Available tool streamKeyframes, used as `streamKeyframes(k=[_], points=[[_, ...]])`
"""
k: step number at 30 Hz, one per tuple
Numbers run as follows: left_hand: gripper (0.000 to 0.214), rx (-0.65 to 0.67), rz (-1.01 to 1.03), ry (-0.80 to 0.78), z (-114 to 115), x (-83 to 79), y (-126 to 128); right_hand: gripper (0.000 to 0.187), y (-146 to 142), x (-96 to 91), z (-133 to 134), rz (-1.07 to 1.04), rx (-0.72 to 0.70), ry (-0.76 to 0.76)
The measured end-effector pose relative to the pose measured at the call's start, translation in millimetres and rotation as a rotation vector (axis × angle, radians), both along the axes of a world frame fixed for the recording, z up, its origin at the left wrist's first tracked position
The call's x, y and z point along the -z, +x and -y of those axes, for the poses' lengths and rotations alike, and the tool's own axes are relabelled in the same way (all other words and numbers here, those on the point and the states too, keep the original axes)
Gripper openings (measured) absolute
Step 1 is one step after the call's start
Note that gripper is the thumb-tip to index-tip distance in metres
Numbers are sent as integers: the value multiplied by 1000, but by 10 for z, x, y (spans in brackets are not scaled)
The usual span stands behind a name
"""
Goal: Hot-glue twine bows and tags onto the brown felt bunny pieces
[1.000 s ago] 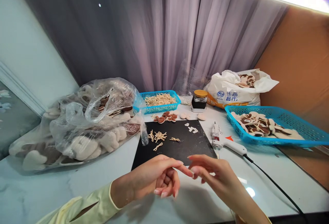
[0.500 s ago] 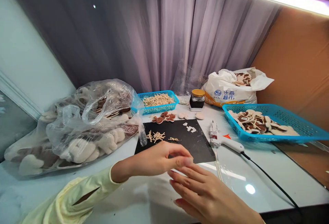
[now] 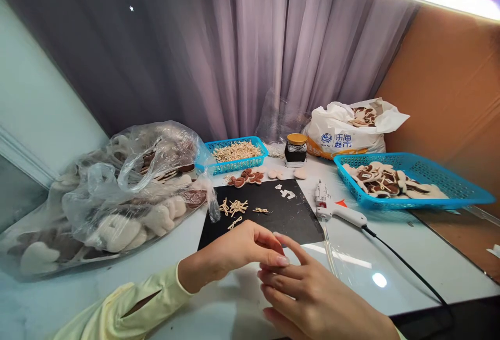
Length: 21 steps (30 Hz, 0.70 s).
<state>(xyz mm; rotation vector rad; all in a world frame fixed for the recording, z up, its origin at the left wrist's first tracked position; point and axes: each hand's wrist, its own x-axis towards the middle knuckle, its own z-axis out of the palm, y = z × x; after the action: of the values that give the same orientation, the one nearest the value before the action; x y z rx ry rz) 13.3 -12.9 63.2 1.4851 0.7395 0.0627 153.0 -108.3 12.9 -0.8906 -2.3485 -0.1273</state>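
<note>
My left hand (image 3: 246, 249) reaches over the table with thumb and index finger pressed together at the fingertips of my right hand. My right hand (image 3: 308, 293) has its fingers stretched out. Its index finger touches my left fingertips from above and its other fingers pass below my left thumb. Anything pinched between the hands is hidden. Just beyond lies a black mat (image 3: 283, 223). On it are several small cream cord bows (image 3: 237, 207), a single bow (image 3: 260, 210) set apart, and white scraps (image 3: 287, 193).
A white glue gun (image 3: 339, 210) lies right of the mat, its cable running right. A clear bag (image 3: 133, 184) of plush pieces fills the left. Behind are a blue basket (image 3: 253, 163) of cords, a jar (image 3: 296, 150) and a white bag (image 3: 351, 139). A blue tray (image 3: 461, 197) holds plush pieces.
My right index finger has lifted onto my left fingertips, and both hands have drawn closer together. The camera has turned slightly right. Another cord bow on the mat now shows beside my left hand.
</note>
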Motion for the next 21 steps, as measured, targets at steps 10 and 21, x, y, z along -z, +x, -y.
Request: streamKeyframes(k=[10,21], points=[[18,-177,111,178,-74,-140,-94,12,15,-13,12,-81,-19,-70],[23,-25,-214,517,90,-260,-206,11,14,-19,18,-66,48,-31]])
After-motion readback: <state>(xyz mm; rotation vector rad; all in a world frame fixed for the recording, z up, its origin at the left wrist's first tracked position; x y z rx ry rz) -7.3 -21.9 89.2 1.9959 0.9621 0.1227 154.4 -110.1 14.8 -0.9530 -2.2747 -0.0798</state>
